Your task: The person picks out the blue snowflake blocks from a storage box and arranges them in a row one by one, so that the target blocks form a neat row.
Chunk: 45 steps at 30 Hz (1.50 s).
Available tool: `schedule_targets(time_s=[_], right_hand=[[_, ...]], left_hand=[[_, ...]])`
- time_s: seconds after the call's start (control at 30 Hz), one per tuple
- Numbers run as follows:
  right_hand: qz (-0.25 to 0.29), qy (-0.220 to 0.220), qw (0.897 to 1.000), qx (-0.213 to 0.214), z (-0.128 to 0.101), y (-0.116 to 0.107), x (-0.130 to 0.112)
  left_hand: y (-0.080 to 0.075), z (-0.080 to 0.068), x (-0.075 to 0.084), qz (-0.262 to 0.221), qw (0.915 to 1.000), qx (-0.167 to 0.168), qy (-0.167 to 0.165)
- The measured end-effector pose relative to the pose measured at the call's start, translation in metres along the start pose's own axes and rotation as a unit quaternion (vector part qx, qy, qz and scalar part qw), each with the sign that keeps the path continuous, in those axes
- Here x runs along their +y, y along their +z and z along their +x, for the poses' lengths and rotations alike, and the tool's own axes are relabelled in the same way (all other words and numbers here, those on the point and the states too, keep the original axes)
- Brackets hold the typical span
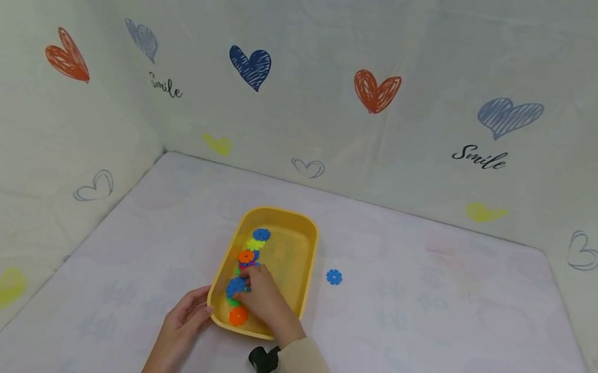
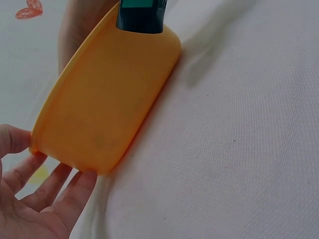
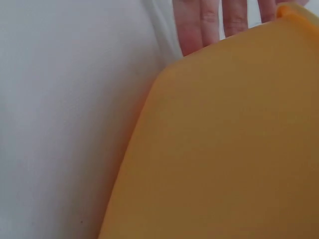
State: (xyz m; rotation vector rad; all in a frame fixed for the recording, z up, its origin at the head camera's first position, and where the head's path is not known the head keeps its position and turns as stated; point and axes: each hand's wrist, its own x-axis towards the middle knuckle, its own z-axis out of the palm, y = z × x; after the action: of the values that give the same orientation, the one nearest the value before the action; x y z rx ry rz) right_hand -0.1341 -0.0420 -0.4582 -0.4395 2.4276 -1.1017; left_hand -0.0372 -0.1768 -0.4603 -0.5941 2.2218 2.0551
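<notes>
Resting with fingers relaxed against the near corner of the yellow tray [image 1: 305, 239], the left hand [image 1: 185, 318] steadies it; inside, the right hand [image 1: 265, 298] pinches a blue gear [image 1: 236, 286]; another blue gear [image 1: 334, 277] lies on the tabletop [image 1: 428, 337] beyond.

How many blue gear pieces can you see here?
3: one blue gear at the tray's far end, one under the right hand, one on the cloth. More may be hidden.

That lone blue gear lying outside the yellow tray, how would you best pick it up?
Probably from straight above, pinching opposite toothed edges: the blue gear lies flat on the cloth-covered table, clear of the yellow tray, so its rim is open all round and its flat faces offer no grip.
</notes>
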Motion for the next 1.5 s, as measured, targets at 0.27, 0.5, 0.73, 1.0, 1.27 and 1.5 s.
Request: schedule_targets(time_s=[0.27,0.5,0.73,1.0,1.27,1.5], right_hand=[[-0.078,-0.027,0.997,-0.004,0.0029,0.0067,-0.0019],[-0.079,-0.033,0.996,-0.011,0.0015,0.0077,-0.0011],[-0.080,-0.026,0.996,-0.017,-0.0010,0.0067,-0.0019],[-0.086,-0.035,0.996,-0.010,-0.0038,0.0068,-0.0013],[-0.088,-0.031,0.996,-0.008,-0.0044,0.0066,-0.0025],[-0.092,-0.055,0.994,0.000,-0.0045,0.0055,-0.0009]], left_hand=[[-0.0015,0.0002,-0.0022,-0.007,1.0000,0.000,0.001],[-0.0023,0.0007,-0.0038,-0.004,1.0000,-0.001,0.000],[-0.0020,0.0004,-0.0037,0.001,1.0000,-0.004,-0.007],[-0.0009,0.0003,-0.0031,0.003,1.0000,-0.002,-0.006],[-0.0006,0.0001,-0.0024,0.009,0.9999,-0.004,-0.007],[0.0006,0.0004,-0.0008,0.008,0.9999,0.000,-0.012]])
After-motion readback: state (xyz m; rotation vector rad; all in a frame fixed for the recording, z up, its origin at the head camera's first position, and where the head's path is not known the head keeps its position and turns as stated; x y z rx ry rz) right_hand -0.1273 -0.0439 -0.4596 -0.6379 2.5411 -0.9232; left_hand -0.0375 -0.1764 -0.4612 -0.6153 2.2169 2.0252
